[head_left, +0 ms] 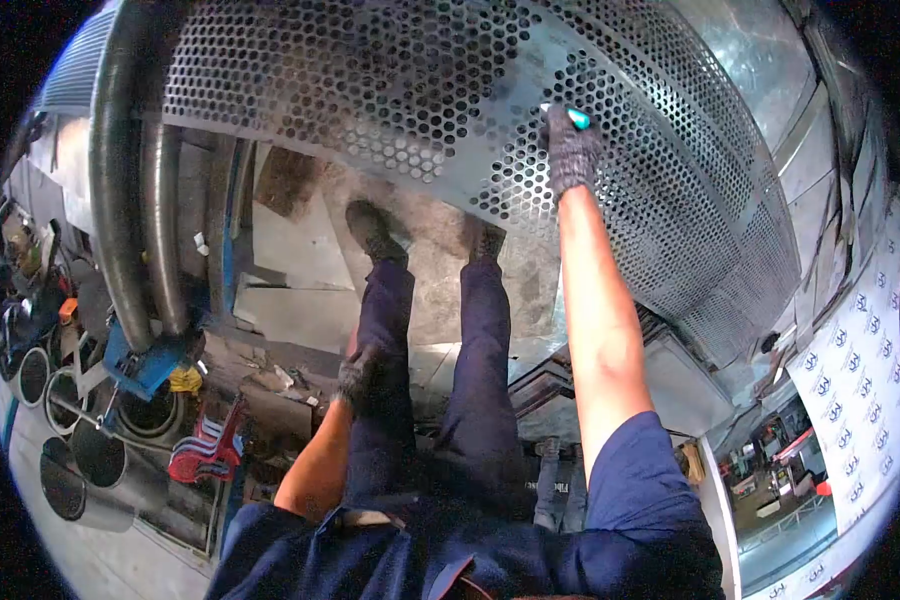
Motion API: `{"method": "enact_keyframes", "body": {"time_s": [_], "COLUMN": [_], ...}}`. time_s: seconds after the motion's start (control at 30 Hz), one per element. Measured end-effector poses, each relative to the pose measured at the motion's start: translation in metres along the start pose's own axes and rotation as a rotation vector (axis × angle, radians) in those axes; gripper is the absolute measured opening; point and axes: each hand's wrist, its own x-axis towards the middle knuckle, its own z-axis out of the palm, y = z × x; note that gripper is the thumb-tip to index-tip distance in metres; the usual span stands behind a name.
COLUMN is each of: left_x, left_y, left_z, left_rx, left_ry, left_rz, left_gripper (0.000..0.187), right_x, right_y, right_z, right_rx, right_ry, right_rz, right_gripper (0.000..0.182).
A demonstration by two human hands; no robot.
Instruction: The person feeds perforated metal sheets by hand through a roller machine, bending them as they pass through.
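A large curved perforated metal sheet spans the top of the head view, with a plain unperforated strip running through its holes. My right hand, in a dark knitted glove, is over this sheet at the end of a stretched arm. Its fingers are closed around a marker-like stick with a teal end and a pale tip; most of the stick is hidden in the hand. My left hand, also gloved, is low beside my leg near the knee. Its fingers are too dark to make out.
Two thick metal pipes rise at the left, by a blue metal bracket. Cut tube sections and red clamp-like pieces lie below. Flat sheets are under my boots. A printed white banner hangs at the right.
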Motion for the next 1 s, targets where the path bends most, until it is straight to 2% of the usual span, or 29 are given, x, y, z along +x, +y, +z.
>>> {"method": "enact_keyframes", "body": {"time_s": [0.07, 0.1, 0.13, 0.2, 0.27, 0.33, 0.37, 0.4, 0.47, 0.5, 0.53, 0.6, 0.67, 0.73, 0.8, 0.87, 0.93, 1.0], "left_x": [-0.012, -0.021, -0.023, -0.025, -0.023, -0.025, -0.024, -0.023, -0.015, -0.016, -0.027, -0.031, -0.028, -0.029, -0.032, -0.035, -0.037, -0.034], "left_y": [0.018, 0.03, 0.038, 0.05, 0.046, 0.033, 0.023, 0.013, -0.008, -0.006, 0.023, 0.044, 0.048, 0.054, 0.063, 0.075, 0.08, 0.072], "left_z": [0.007, 0.012, 0.016, 0.024, 0.028, 0.028, 0.027, 0.025, 0.023, 0.026, 0.038, 0.044, 0.044, 0.048, 0.053, 0.057, 0.059, 0.056], "left_rx": [0.109, 0.173, 0.217, 0.266, 0.198, 0.074, 0.041, 0.008, -0.079, -0.109, -0.004, 0.099, 0.121, 0.111, 0.098, 0.085, 0.109, 0.134], "left_ry": [0.036, 0.04, 0.045, 0.061, 0.083, 0.108, 0.116, 0.124, 0.076, 0.059, 0.088, 0.119, 0.102, 0.125, 0.146, 0.137, 0.155, 0.176], "left_rz": [-0.002, -0.012, -0.022, -0.039, -0.075, -0.12, -0.133, -0.145, 0.005, 0.053, 0.049, 0.044, -0.008, 0.005, 0.017, -0.053, -0.028, -0.004], "left_gripper": [0.051, 0.05, 0.05, 0.049, 0.046, 0.042, 0.041, 0.04, 0.04, 0.039, 0.039, 0.039, 0.038, 0.039, 0.039, 0.04, 0.04, 0.041], "right_x": [0.018, 0.039, 0.068, 0.079, 0.072, 0.064, 0.046, 0.057, 0.089, 0.078, 0.077, 0.076, 0.09, 0.093, 0.089, 0.085, 0.075, 0.082], "right_y": [0.011, 0.037, 0.071, 0.081, 0.074, 0.067, 0.04, 0.055, 0.093, 0.076, 0.071, 0.068, 0.071, 0.062, 0.065, 0.075, 0.065, 0.072], "right_z": [0.023, 0.03, 0.037, 0.055, 0.066, 0.08, 0.085, 0.088, 0.089, 0.09, 0.092, 0.097, 0.095, 0.097, 0.099, 0.099, 0.103, 0.104], "right_rx": [-0.294, -0.51, -0.344, -0.345, -0.425, -0.433, -0.633, -0.634, -0.489, -0.574, -0.575, -0.511, -0.438, -0.539, -0.564, -0.597, -0.639, -0.452], "right_ry": [0.083, 0.142, 0.047, -0.01, -0.024, 0.062, 0.061, 0.055, -0.052, -0.067, -0.071, 0.035, 0.039, 0.094, 0.131, 0.044, 0.036, 0.099], "right_rz": [-0.183, -0.204, -0.224, -0.188, -0.187, -0.272, -0.14, -0.139, -0.319, -0.268, -0.267, -0.364, -0.334, -0.413, -0.379, -0.347, -0.271, -0.391], "right_gripper": [0.026, 0.025, 0.026, 0.029, 0.03, 0.032, 0.039, 0.039, 0.043, 0.041, 0.041, 0.038, 0.039, 0.034, 0.038, 0.041, 0.041, 0.04]}}
